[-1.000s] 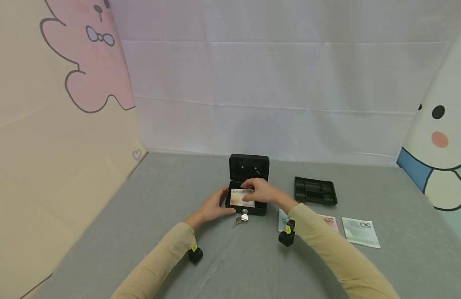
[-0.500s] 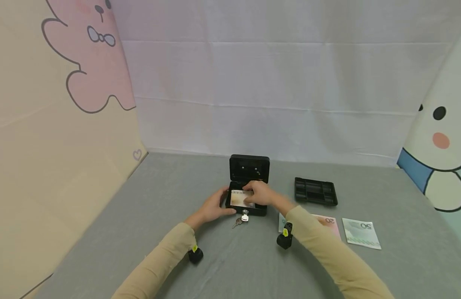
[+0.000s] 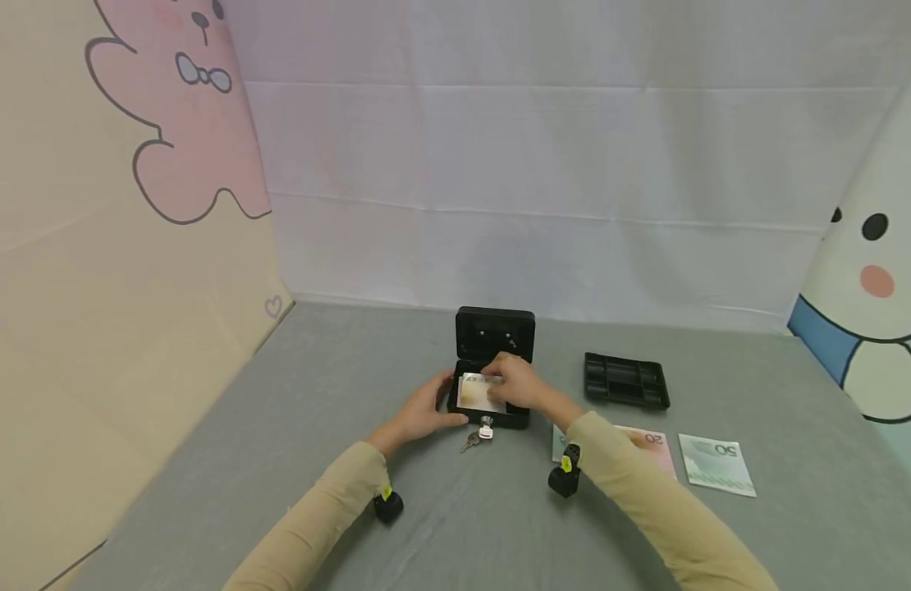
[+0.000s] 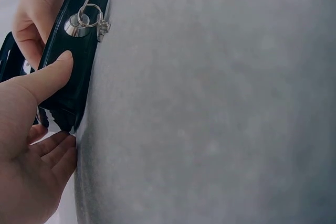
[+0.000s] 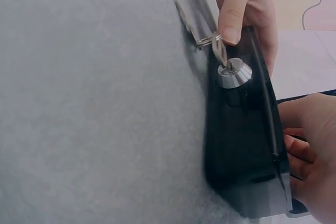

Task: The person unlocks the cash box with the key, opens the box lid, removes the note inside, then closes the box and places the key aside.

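A small black cash box (image 3: pixel 513 420) stands with its lid (image 3: pixel 495 332) raised. My left hand (image 3: pixel 420 407) holds its left side, the thumb on the front wall and the other fingers round the corner, as the left wrist view shows. Inside lies a brownish banknote (image 3: pixel 473 392); its near-left edge looks doubled, as if another note lies beneath. My right hand (image 3: pixel 520 384) reaches into the box and pinches this note at its right part; the fingertips are partly hidden. A key sits in the silver lock (image 5: pixel 235 73), with a second key (image 3: pixel 470 442) hanging from the ring.
A black compartment tray (image 3: pixel 625 381) lies right of the box. A green 50 note (image 3: pixel 716 465) and a pink 20 note (image 3: pixel 653 447) lie at the right, with another greenish note (image 3: pixel 558 443) partly under the right forearm. A fabric wall stands behind the grey table (image 3: pixel 455 525).
My right hand has shifted slightly within the box, and the brownish banknote has moved a little, its upper edge now nearer the fingertips. The left hand keeps its hold.
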